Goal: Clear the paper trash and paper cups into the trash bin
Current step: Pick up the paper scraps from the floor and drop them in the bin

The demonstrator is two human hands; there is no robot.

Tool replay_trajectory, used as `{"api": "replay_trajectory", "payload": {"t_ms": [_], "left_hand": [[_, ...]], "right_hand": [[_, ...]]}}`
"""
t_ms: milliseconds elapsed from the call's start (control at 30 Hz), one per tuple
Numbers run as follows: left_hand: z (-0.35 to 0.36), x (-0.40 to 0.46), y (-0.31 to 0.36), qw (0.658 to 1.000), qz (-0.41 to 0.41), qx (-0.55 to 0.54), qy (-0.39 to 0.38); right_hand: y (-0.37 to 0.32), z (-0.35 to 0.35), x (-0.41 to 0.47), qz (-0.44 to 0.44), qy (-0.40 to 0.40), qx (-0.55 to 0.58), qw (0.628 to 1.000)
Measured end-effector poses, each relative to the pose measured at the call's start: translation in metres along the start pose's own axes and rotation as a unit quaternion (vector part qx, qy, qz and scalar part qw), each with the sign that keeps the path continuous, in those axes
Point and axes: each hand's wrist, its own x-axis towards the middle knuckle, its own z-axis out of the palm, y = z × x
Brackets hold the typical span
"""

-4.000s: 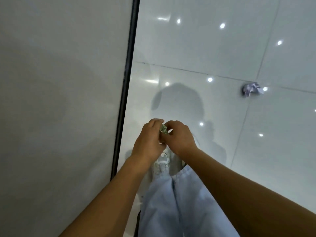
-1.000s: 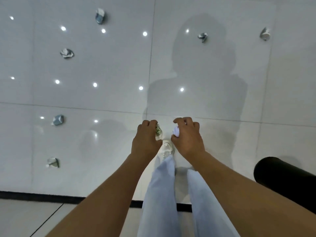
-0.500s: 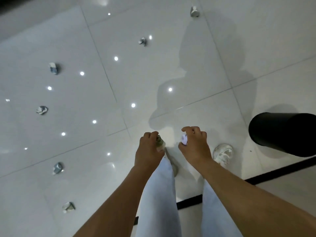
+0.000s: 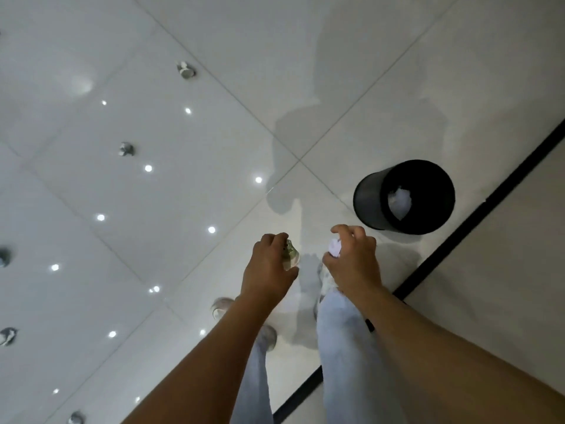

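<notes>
head view: trash bin now nearer, left hand gripping crumpled cup, right hand paper ball

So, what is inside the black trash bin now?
Inside the black trash bin, one pale crumpled paper lies at the bottom. The bin's near wall hides part of the bottom, so more may be there.

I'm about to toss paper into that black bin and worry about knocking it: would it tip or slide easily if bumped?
Probably yes. The black bin looks thin-walled and tall for its width, and holds only some crumpled paper, so it is likely light. It stands on glossy floor tile, so a nudge may slide it before tipping it.
</notes>
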Motion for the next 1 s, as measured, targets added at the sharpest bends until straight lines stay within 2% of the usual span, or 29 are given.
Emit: {"api": "replay_trajectory", "payload": {"t_ms": [200, 433, 600, 767, 900, 1000], "left_hand": [[0.036, 0.069, 0.078, 0.996, 0.051, 0.060, -0.047], [0.090, 0.127, 0.141, 0.988, 0.088, 0.092, -0.085], [0.118, 0.151, 0.165, 0.983, 0.109, 0.112, -0.095], [0.142, 0.168, 0.192, 0.979, 0.132, 0.118, -0.097], [0.164, 0.186, 0.225, 0.979, 0.118, 0.100, -0.135], [0.173, 0.196, 0.240, 0.971, 0.100, 0.147, -0.162]], "right_hand": [[0.072, -0.055, 0.061, 0.047, 0.056, 0.041, 0.996], [0.149, -0.084, 0.128, 0.088, 0.099, 0.082, 0.988], [0.182, -0.089, 0.163, 0.102, 0.089, 0.117, 0.984], [0.207, -0.091, 0.162, 0.112, 0.078, 0.108, 0.985], [0.227, -0.098, 0.143, 0.149, 0.088, 0.138, 0.975], [0.235, -0.107, 0.132, 0.157, 0.086, 0.150, 0.972]]}}
